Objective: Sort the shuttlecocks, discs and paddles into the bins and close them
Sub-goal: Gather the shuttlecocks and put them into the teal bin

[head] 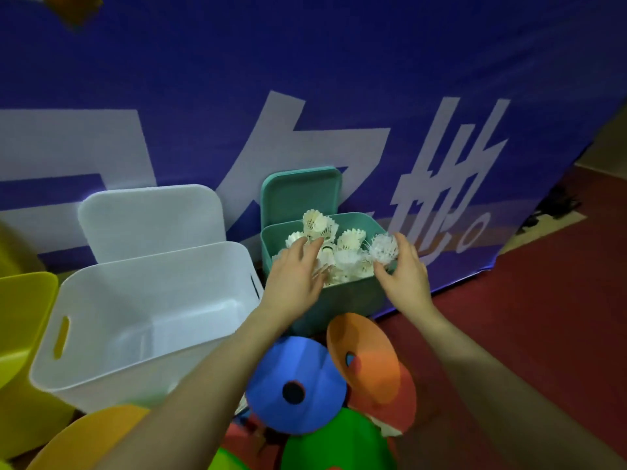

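Red floor (529, 334) — left hand (293, 276) flat on shuttlecocks (342, 256), right hand (403, 269) pinching one.

Bins (146, 320) — three in view: one white, one green (342, 296), one yellow (23, 320) at the left edge. Lids (149, 218) standing open — two. Shuttlecocks (353, 240) — heaped in the green bin, count not determinable. Discs (298, 368) — at least five, overlapping. Hands (295, 276) — two.

Both bare forearms are reaching from the bottom of the frame up toward its centre. The left hand (294, 273) is lying palm down, fingers straight. The right hand (405, 270) is curling thumb and fingers in a pinch.
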Motion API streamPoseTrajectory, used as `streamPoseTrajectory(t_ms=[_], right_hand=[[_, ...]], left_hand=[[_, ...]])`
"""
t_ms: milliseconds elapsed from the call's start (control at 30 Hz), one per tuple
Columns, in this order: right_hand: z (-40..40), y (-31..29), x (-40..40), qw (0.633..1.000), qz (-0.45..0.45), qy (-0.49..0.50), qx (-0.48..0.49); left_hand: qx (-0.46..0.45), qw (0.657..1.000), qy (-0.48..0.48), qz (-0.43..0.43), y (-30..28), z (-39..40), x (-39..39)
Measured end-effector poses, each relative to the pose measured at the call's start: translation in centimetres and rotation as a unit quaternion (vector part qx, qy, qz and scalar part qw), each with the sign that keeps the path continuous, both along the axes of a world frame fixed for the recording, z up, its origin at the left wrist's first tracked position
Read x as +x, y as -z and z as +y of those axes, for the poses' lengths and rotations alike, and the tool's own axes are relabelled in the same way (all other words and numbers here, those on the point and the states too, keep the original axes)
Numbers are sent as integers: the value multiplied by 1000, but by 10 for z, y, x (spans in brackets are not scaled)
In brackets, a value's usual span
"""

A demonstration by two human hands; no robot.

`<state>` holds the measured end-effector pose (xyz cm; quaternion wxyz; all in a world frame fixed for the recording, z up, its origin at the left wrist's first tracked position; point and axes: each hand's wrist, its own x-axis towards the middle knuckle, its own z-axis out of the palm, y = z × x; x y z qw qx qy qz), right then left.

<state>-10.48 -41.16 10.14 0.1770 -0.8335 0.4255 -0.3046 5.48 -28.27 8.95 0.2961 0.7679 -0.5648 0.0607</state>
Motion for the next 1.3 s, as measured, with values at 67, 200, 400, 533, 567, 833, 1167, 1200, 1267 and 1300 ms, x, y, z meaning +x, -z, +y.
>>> streamPoseTrajectory(t_ms=[67, 200, 400, 533, 567, 833, 1167, 1200, 1267, 1300], right_hand=[[-33, 3, 4, 1000, 17, 5, 1], [-94, 10, 10, 998, 55, -20, -8], [-164, 39, 12, 986, 128, -107, -22], [-181, 59, 9, 969, 217, -119, -23], [-183, 63, 9, 966, 227, -121, -20], [-178, 79, 5, 960, 233, -155, 23], [-155, 56, 8, 969, 177, -170, 8], [-149, 51, 7, 969, 173, -175, 4], [-135, 44, 4, 968, 165, -187, -3], [-125, 40, 3, 968, 159, -196, -5]], left_hand=[[22, 1000, -12, -3, 2, -29, -4], [44, 998, -43, -12, 6, -88, -10], [51, 994, -100, -2, 16, -172, -18], [79, 988, -133, 15, 32, -204, -27], [92, 986, -141, 21, 36, -209, -28], [307, 937, -151, 62, 50, -215, -30], [180, 970, -162, 6, 30, -164, -40], [173, 971, -165, -7, 27, -154, -41], [154, 973, -171, -16, 21, -133, -45], [146, 973, -176, -16, 19, -120, -47]])
